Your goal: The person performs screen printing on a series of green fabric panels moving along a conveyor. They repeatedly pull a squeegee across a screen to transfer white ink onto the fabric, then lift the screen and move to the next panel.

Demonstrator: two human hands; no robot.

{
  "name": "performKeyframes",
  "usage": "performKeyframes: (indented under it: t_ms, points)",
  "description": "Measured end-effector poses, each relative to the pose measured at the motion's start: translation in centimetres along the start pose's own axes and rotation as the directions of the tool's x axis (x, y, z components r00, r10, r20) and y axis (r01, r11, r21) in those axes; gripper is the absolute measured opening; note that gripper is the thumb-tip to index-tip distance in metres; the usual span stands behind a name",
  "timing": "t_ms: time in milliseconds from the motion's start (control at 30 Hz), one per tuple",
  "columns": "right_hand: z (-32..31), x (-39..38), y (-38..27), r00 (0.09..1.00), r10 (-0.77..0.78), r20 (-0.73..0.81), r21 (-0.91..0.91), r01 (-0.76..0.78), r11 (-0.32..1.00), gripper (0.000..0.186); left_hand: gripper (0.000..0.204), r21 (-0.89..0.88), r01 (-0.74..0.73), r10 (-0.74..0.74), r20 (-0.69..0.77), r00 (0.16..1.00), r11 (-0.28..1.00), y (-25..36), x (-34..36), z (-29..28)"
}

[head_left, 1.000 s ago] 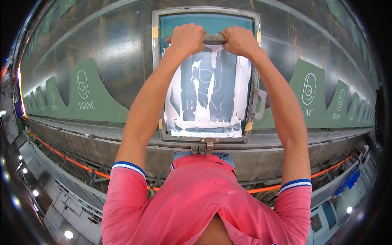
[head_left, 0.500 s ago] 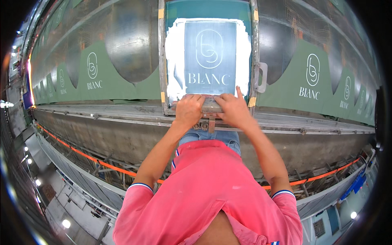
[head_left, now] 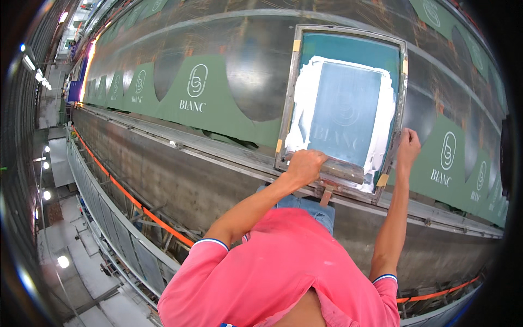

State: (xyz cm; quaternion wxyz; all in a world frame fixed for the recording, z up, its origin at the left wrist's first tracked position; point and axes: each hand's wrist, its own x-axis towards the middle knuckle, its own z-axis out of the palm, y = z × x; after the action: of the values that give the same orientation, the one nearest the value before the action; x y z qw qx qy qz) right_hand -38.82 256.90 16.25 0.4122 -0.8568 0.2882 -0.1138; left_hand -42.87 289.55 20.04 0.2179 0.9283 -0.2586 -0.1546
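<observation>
A screen printing frame [head_left: 285, 111] with a teal mesh lies on the long table. White ink [head_left: 308, 82] borders the pale rectangle in its middle, where a logo shows faintly. Along the near end of the screen lies a squeegee [head_left: 346, 170], its left end under the closed fingers of my left hand [head_left: 306, 168]. My right hand [head_left: 408, 146] is closed at the right side of the frame, around the metal handle there, which it mostly hides.
Green fabric pieces [head_left: 220, 101] with white printed logos lie along the table on both sides of the frame. A metal rail [head_left: 218, 154] runs along the near edge. Behind me stretches an orange strip [head_left: 143, 210] beside a grey panelled barrier [head_left: 122, 231].
My right hand has left the squeegee and closed on the frame's side handle. My left hand stays on the squeegee. The view has turned, so the frame appears tilted and farther right.
</observation>
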Motion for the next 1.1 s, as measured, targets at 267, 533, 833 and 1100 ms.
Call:
performKeyframes:
  t_ms: [267,533,833,1100]
  points:
    - [24.0,-12.2,-16.5,0.986,-0.167,0.019,0.163,0.162,0.973,0.03,0.036,0.124,0.073,-0.066,-0.055,0.996,0.99,-24.8,-10.4,-13.3]
    - [41.7,-21.5,-28.1,0.997,0.045,-0.056,0.297,-0.026,0.954,0.025,0.035,0.233,0.029,-0.027,-0.013,1.0,0.972,-43.4,-16.7,-22.1]
    - [46.9,-23.2,-29.6,0.997,0.064,-0.053,0.175,-0.053,0.983,0.021,0.031,0.241,0.069,-0.084,0.052,0.995,0.968,-47.9,-17.8,-23.4]
    - [48.0,-21.8,-28.0,0.995,0.101,0.01,-0.032,-0.1,0.994,0.022,0.029,0.186,-0.038,0.056,-0.091,0.994,0.982,-48.3,-18.6,-19.6]
